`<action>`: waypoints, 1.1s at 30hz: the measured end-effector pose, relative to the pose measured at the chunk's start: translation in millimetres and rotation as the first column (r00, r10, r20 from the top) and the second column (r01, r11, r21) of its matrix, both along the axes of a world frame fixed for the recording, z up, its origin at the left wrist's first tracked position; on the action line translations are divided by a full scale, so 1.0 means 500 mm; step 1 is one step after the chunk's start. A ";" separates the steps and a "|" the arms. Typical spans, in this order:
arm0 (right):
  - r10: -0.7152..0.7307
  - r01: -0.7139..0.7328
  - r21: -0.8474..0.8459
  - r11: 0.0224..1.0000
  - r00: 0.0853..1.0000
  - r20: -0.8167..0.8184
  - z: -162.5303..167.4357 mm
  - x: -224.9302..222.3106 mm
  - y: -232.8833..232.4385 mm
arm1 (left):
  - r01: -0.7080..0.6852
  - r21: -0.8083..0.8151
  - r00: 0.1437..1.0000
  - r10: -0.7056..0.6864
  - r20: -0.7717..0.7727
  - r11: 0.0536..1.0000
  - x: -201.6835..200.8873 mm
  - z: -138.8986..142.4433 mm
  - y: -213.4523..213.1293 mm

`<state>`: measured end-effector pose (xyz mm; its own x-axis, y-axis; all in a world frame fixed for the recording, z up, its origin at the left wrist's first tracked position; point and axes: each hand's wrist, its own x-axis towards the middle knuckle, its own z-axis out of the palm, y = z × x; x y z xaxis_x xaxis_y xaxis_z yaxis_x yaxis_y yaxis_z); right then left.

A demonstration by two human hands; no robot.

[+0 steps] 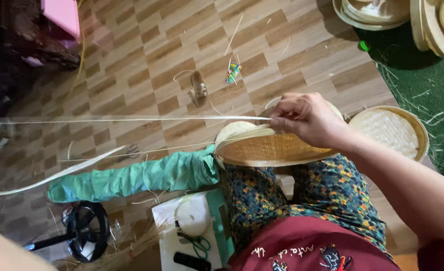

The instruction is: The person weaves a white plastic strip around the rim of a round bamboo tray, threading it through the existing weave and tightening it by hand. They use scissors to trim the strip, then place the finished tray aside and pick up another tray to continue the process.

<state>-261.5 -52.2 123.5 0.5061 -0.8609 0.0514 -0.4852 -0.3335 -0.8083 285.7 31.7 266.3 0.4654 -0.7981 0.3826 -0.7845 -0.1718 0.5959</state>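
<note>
One right hand (307, 120), fingers pinching one long thin bamboo strip (131, 120) at the rim of one woven bamboo tray (267, 149) resting on the lap. A second tray (390, 131) lies just beside it on the floor (146, 60); left hand unseen.

1 round woven bamboo basket (267, 149) rested tilted on the lap, its open side facing the camera. 1 thin pale bamboo strip (131, 119) extended horizontally from its rim, taut, pinched at the rim end.
</note>
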 end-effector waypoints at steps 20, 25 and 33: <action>-0.165 0.177 -0.048 0.983 0.969 0.182 -0.066 -0.009 0.000 | 0.748 0.223 0.450 -0.724 0.523 0.626 -0.547 -0.109 -0.103; -0.188 0.169 0.088 0.982 0.936 0.298 -0.069 -0.025 -0.038 | 0.545 0.105 0.586 -0.468 0.662 0.831 -0.336 -0.001 -0.064; -0.181 0.187 0.000 0.982 0.946 0.268 -0.067 -0.008 -0.025 | 0.374 0.162 0.416 -0.322 0.850 0.913 -0.184 0.014 -0.026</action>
<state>-265.4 -64.6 90.2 0.3041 -0.9345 0.1852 -0.3092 -0.2807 -0.9086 193.4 18.7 273.4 -0.4220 -0.7826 0.4577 -0.8847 0.2451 -0.3965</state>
